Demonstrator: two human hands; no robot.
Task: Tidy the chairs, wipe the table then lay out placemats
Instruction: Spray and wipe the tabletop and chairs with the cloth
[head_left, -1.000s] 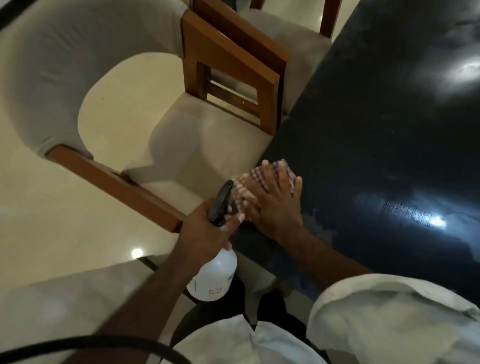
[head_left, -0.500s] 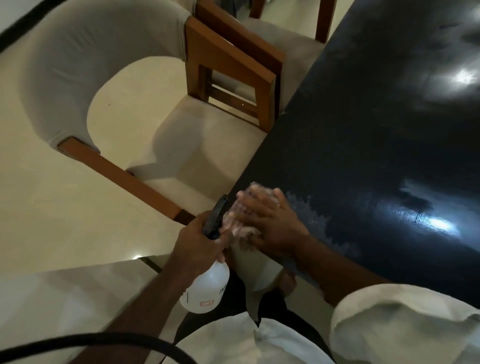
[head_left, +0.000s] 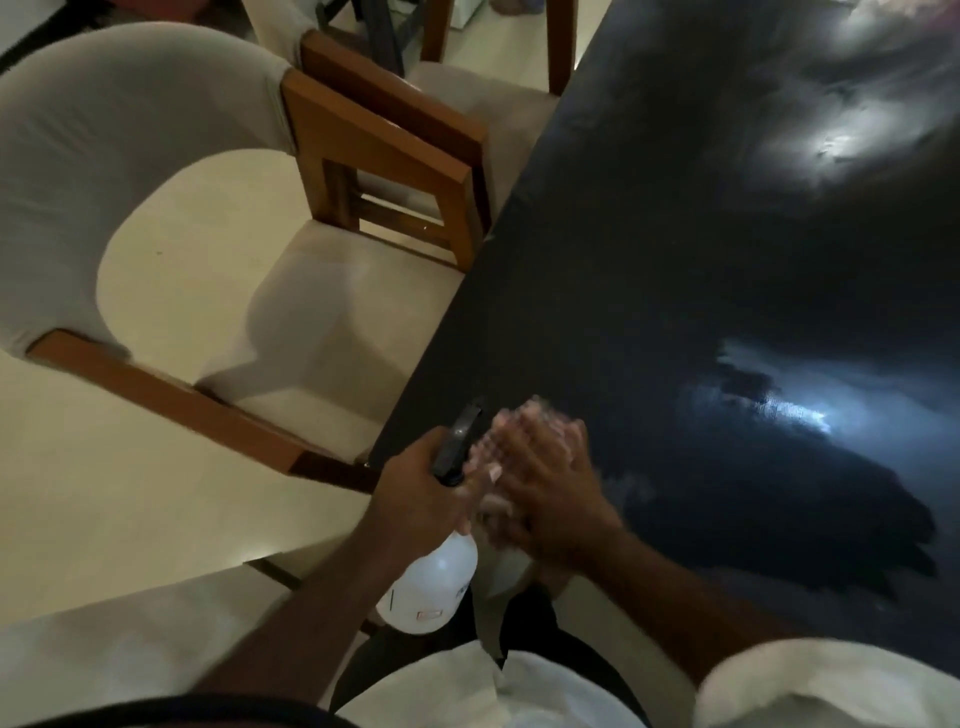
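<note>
Wiping near table (head_left: 727, 260) corner: right hand (head_left: 545, 488) flat, fingers spread on blurred cloth (head_left: 493, 452), now closer to the edge than 1 s ago. Left hand (head_left: 415, 493) fist-wrapped round translucent round spray bottle (head_left: 431, 587). Glossy black top, wet streaks at 3 o'clock. Padded wood-frame chair (head_left: 311, 312) at 10 o'clock.

Dim indoor light; bright overhead glare patches on the glossy dark table (head_left: 675, 260). Motion blur over the hands beside its near edge; wide-angle bending at frame edges.

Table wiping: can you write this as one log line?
step: wiping table | right hand: on cloth | left hand: holds spray bottle
</note>
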